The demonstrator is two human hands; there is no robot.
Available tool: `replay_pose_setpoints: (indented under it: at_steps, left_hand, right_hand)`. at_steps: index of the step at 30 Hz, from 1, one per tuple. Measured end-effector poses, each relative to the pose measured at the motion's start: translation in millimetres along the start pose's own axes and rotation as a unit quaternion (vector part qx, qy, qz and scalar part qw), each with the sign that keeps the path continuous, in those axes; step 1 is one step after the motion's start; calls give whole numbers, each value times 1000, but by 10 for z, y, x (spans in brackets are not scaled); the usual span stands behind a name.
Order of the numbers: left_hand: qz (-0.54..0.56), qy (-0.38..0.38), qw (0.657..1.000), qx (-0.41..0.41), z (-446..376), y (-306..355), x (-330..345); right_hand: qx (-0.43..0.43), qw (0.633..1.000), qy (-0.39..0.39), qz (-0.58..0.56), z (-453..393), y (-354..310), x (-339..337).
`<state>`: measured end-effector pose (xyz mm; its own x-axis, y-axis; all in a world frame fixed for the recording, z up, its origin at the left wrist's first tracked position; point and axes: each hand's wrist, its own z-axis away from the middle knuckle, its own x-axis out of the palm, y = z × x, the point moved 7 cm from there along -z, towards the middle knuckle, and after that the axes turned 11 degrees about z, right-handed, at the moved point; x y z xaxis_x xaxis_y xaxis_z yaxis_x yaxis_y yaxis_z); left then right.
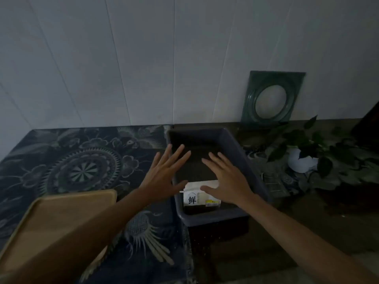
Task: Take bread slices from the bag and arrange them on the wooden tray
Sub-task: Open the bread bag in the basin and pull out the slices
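A white bread bag (194,196) with a black printed character lies at the near end of a dark grey plastic bin (235,144). My left hand (164,173) hovers over the bin's left rim, fingers spread, holding nothing. My right hand (225,179) hovers above the bag, palm down and fingers apart, its thumb over the bag's top edge. The wooden tray (61,220) lies at the lower left, partly hidden by my left forearm. No bread slice is visible outside the bag.
A dark patterned cloth (82,160) covers the table's left part. A green square frame (272,97) leans on the white panel wall. A leafy plant in a white pot (301,160) stands right of the bin. The scene is dim.
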<state>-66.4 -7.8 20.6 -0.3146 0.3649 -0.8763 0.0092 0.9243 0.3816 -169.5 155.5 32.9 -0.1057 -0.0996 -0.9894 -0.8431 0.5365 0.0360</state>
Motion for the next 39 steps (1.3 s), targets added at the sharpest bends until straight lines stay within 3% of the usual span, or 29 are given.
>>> replay_pose_setpoints:
  at_steps: [5, 9, 12, 20, 26, 34, 39]
  left_hand:
    - [66, -42, 997, -5, -59, -139, 387]
    - [178, -107, 978, -26, -23, -237, 661]
    - [195, -127, 972, -22, 2, -237, 828]
    - [189, -29, 981, -23, -33, -200, 813]
    - [190, -17, 981, -28, -94, -190, 775]
    - [209, -13, 976, -51, -136, -230, 692]
    - [179, -12, 983, -38, -207, -198, 620]
  right_hand:
    - [13, 998, -59, -12, -86, 116, 338]
    - [24, 996, -69, -59, -99, 199, 544]
    - [18, 995, -53, -81, -95, 192, 617]
    - [7, 995, 45, -92, -50, 236, 572]
    - [0, 989, 77, -126, -74, 344, 605]
    - [-25, 984, 53, -169, -201, 405, 659]
    - [-36, 970, -23, -239, -344, 492, 685]
